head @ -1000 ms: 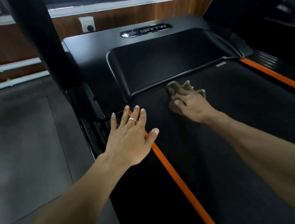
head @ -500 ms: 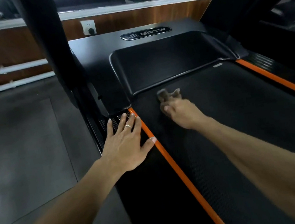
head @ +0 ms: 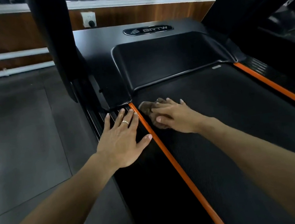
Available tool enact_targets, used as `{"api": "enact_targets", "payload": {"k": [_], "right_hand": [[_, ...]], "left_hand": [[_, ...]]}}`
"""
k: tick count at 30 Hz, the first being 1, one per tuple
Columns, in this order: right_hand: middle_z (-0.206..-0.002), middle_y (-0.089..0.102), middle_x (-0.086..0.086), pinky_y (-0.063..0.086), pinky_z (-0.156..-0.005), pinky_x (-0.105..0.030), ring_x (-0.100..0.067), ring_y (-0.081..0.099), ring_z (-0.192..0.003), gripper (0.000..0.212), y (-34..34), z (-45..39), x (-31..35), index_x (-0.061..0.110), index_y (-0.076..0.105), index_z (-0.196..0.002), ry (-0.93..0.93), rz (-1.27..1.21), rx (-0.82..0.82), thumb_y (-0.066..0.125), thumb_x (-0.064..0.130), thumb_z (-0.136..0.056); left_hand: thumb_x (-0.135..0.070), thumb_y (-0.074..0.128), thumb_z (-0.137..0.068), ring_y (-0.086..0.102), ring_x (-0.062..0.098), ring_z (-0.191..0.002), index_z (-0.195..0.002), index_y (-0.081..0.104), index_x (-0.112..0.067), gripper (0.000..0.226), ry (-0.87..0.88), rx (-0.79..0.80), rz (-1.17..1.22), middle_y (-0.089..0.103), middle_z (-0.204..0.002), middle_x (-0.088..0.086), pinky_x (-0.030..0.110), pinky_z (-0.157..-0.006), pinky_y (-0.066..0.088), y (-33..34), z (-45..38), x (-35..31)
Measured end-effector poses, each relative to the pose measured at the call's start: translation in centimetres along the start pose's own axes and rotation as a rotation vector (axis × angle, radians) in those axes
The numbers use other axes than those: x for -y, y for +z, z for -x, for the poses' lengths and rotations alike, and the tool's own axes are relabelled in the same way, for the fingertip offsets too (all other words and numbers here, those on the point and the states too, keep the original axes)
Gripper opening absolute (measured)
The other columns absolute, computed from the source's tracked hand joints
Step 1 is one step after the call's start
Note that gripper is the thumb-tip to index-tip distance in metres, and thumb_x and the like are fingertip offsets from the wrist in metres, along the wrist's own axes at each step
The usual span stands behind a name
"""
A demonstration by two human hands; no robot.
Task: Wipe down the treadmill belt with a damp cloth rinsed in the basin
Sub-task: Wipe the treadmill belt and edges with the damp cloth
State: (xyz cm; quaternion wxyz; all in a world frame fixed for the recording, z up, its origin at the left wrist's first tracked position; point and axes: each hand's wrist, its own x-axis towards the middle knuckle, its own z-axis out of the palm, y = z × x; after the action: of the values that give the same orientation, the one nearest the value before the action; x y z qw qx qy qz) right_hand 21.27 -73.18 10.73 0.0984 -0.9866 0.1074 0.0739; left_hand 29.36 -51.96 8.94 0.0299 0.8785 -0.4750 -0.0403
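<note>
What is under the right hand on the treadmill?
A brown cloth lies under the right hand, pressed flat on the black belt beside the orange strip. Its edges stick out past the fingers; the hand hides its middle.

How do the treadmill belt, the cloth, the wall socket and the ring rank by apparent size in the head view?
1. treadmill belt
2. cloth, partly under the right hand
3. wall socket, farther away, so unsure
4. ring

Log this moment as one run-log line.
step: wiping | right hand: presses cloth on belt, front-left corner | left hand: flat on side rail
</note>
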Motion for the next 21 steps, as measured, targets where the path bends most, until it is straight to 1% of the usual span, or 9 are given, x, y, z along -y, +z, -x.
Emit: {"api": "enact_targets", "payload": {"k": [2, 4, 5, 8, 10, 12, 16, 18, 21], "right_hand": [[-0.162, 0.008, -0.005, 0.004, -0.116, -0.061, -0.032, 0.002, -0.148, 0.069, -1.5, 1.5, -0.8, 0.040, 0.023, -0.150, 0.063, -0.188, -0.104, 0.056, 0.050, -0.091], [-0.158, 0.022, -0.009, 0.021, -0.117, -0.055, -0.026, 0.017, -0.147, 0.071, -2.5, 3.4, -1.8, 0.037, 0.028, -0.149, 0.117, -0.331, -0.318, 0.060, 0.050, -0.088], [-0.155, 0.030, -0.008, 0.028, -0.114, -0.053, -0.024, 0.024, -0.145, 0.068, -2.5, 4.3, -2.1, 0.037, 0.030, -0.148, 0.113, -0.303, -0.347, 0.057, 0.051, -0.088], [-0.151, 0.028, -0.010, 0.035, -0.106, -0.054, -0.032, 0.031, -0.134, 0.061, 0.0, 5.3, -1.2, 0.049, 0.017, -0.148, 0.098, 0.032, -0.114, 0.043, 0.056, -0.093], [-0.132, 0.038, -0.011, 0.043, -0.097, -0.049, -0.031, 0.040, -0.115, 0.050, 1.5, 4.2, 0.0, 0.045, 0.026, -0.145, 0.094, 0.174, -0.149, 0.039, 0.052, -0.097], [-0.114, 0.041, -0.007, 0.048, -0.088, -0.042, -0.027, 0.047, -0.101, 0.041, 1.8, 4.1, 1.2, 0.036, 0.040, -0.135, 0.099, 0.121, -0.225, 0.041, 0.050, -0.097], [-0.105, 0.049, 0.003, 0.042, -0.059, -0.022, -0.010, 0.053, -0.071, 0.041, 2.8, 10.0, 1.2, 0.033, 0.049, -0.120, -0.073, 0.060, -0.224, 0.034, 0.061, -0.094], [-0.105, 0.051, 0.004, 0.035, -0.052, -0.018, -0.006, 0.049, -0.064, 0.049, 3.2, 11.6, 0.9, 0.037, 0.043, -0.128, -0.070, 0.107, -0.187, 0.026, 0.065, -0.093], [-0.120, 0.050, -0.004, 0.037, -0.053, -0.023, -0.015, 0.059, -0.070, 0.056, 2.9, 8.4, 1.0, 0.039, 0.025, -0.147, -0.028, 0.240, -0.241, 0.027, 0.059, -0.096]], "left_hand": [[-0.070, 0.007, -0.088, -0.013, 0.020, -0.149, -0.156, 0.000, -0.016, 0.087, 0.001, -0.010, 0.001, -0.004, -0.164, 0.002, 0.052, -0.120, -0.008, 0.1, 0.0, 0.0], [-0.070, 0.007, -0.087, -0.013, 0.020, -0.149, -0.156, 0.000, -0.017, 0.087, -0.001, -0.014, 0.000, -0.003, -0.164, 0.002, 0.052, -0.120, -0.007, 0.1, 0.0, 0.0], [-0.070, 0.007, -0.087, -0.013, 0.020, -0.149, -0.156, 0.000, -0.017, 0.087, -0.001, -0.014, 0.002, -0.003, -0.164, 0.002, 0.052, -0.120, -0.007, 0.0, 0.0, -0.1], [-0.070, 0.007, -0.087, -0.014, 0.020, -0.149, -0.156, 0.000, -0.016, 0.088, -0.004, -0.007, 0.005, -0.005, -0.164, 0.002, 0.052, -0.120, -0.007, -0.2, -0.1, -0.2], [-0.070, 0.008, -0.087, -0.014, 0.020, -0.149, -0.156, 0.000, -0.016, 0.087, -0.005, -0.005, 0.002, -0.005, -0.164, 0.002, 0.052, -0.120, -0.007, -0.2, -0.1, -0.2], [-0.070, 0.008, -0.088, -0.013, 0.020, -0.149, -0.156, 0.000, -0.016, 0.087, -0.004, -0.008, 0.000, -0.004, -0.164, 0.002, 0.052, -0.120, -0.008, -0.1, -0.1, -0.1], [-0.069, 0.011, -0.090, -0.013, 0.020, -0.149, -0.156, 0.000, -0.016, 0.085, 0.000, -0.015, 0.002, -0.003, -0.164, 0.002, 0.051, -0.120, -0.007, -0.1, 0.0, -0.1], [-0.069, 0.012, -0.091, -0.013, 0.020, -0.149, -0.156, 0.001, -0.016, 0.084, -0.005, -0.020, 0.010, -0.003, -0.164, 0.002, 0.052, -0.120, -0.007, 0.0, 0.0, -0.1], [-0.069, 0.012, -0.092, -0.013, 0.020, -0.149, -0.155, 0.000, -0.016, 0.084, -0.002, -0.024, 0.017, -0.004, -0.164, 0.002, 0.053, -0.120, -0.006, 0.1, -0.1, -0.2]]}}
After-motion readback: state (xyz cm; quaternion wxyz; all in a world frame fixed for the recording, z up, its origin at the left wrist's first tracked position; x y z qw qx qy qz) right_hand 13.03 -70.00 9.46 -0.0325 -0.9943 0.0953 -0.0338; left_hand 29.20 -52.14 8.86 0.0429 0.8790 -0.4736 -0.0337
